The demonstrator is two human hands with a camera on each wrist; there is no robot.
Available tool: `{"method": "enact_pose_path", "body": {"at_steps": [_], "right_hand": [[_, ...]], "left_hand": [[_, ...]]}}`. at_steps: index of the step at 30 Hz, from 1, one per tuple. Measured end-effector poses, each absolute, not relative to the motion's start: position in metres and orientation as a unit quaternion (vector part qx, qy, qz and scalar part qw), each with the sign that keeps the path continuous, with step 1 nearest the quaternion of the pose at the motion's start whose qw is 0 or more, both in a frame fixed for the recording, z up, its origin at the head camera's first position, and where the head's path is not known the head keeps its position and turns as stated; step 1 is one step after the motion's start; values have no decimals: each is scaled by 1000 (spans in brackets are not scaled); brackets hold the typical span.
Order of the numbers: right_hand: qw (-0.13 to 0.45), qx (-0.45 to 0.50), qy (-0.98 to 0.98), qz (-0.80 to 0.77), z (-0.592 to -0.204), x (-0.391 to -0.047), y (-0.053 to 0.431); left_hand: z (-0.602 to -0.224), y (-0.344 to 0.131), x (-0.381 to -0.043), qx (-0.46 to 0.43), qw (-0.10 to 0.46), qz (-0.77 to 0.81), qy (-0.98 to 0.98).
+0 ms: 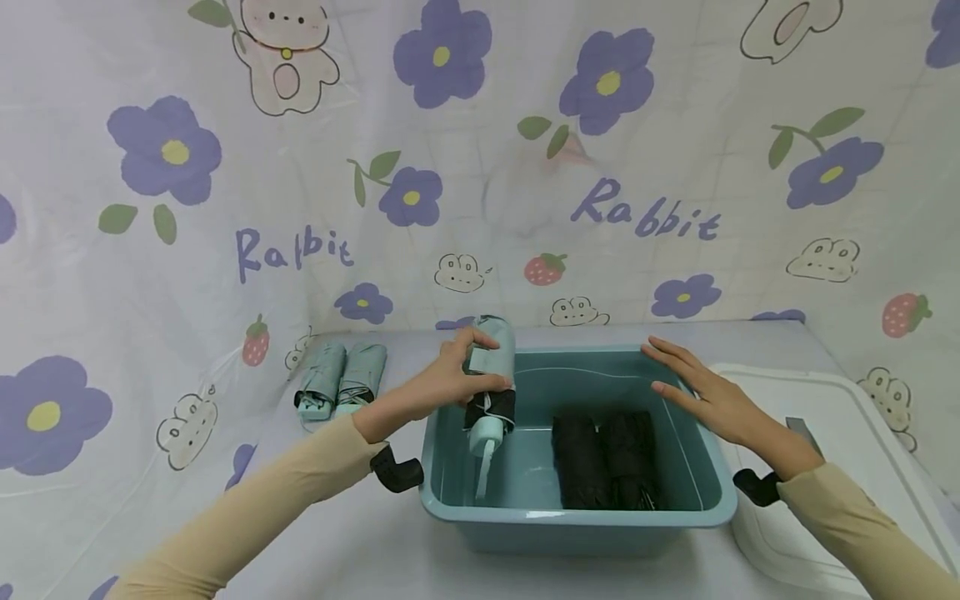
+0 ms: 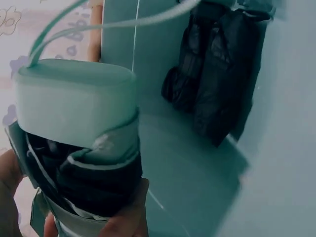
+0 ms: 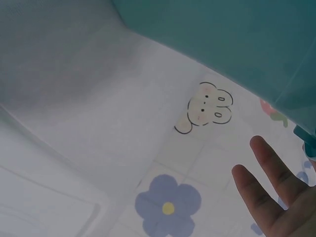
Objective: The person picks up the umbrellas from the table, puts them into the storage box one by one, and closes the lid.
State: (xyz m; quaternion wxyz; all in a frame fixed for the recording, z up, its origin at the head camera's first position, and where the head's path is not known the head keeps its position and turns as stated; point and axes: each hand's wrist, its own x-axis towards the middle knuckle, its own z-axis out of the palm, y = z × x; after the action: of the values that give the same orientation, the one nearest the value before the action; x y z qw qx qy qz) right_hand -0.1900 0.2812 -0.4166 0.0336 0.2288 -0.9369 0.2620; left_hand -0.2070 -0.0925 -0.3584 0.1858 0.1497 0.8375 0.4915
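My left hand [image 1: 461, 371] grips a folded mint-green umbrella [image 1: 491, 362] over the left part of a teal plastic bin [image 1: 577, 518]. The umbrella's pale handle end and wrist strap point down toward the bin; in the left wrist view the handle [image 2: 76, 98] is close, fingers wrapped below it. Two folded black umbrellas [image 1: 581, 462] lie side by side on the bin's floor, right of middle. My right hand [image 1: 708, 396] is at the bin's right rim, fingers extended; in the right wrist view its fingers [image 3: 269, 192] are spread beside the bin wall.
Two more folded mint-green umbrellas [image 1: 360, 375] lie on the table left of the bin. A white lid [image 1: 825, 450] lies on the right, partly under my right forearm. Behind the table hangs a patterned cloth [image 1: 510, 167] with flowers and rabbits.
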Motion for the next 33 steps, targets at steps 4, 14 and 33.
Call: {"method": "enact_pose_path", "body": {"at_steps": [4, 14, 33], "right_hand": [[32, 229, -936, 266, -417, -190, 281], [27, 227, -936, 267, -417, -191, 282], [22, 231, -932, 278, -418, -191, 283]], "left_hand": [[-359, -83, -204, 153, 198, 485, 838], [-368, -61, -200, 147, 227, 442, 855], [-383, -20, -195, 129, 282, 431, 847]]}}
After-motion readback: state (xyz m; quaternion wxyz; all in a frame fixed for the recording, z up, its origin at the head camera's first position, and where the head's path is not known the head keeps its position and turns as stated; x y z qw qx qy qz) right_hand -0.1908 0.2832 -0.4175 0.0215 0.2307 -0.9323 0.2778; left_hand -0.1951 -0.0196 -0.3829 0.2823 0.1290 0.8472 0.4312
